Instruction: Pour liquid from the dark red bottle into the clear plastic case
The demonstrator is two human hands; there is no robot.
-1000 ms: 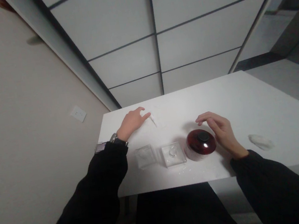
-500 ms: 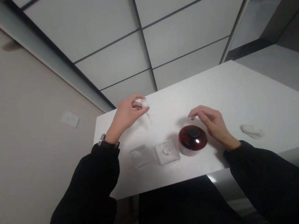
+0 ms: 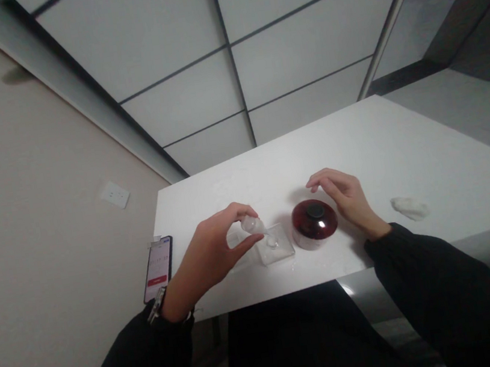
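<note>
My left hand (image 3: 221,244) pinches a small translucent bottle (image 3: 252,225) between thumb and fingers, tilted with its tip just over a clear square dish (image 3: 277,253). A small round piece sits in the dish. Beside the dish on the right stands a round jar with a dark red lid (image 3: 314,220) and a black centre. My right hand (image 3: 342,197) is raised behind and to the right of the jar, fingers bent, holding nothing that shows. Another clear flat piece (image 3: 242,260) lies left of the dish, partly hidden by my left hand.
The white table (image 3: 334,140) reaches back to panelled doors. A phone (image 3: 159,269) with a lit screen lies at the left edge, near my left wrist. A crumpled whitish cloth or tissue (image 3: 411,207) lies on the right. A wall socket (image 3: 115,195) is at the left.
My left hand has brought the bottle from the back of the table towards me, over the dish. The phone at the left has come into view. My right hand has hardly moved.
</note>
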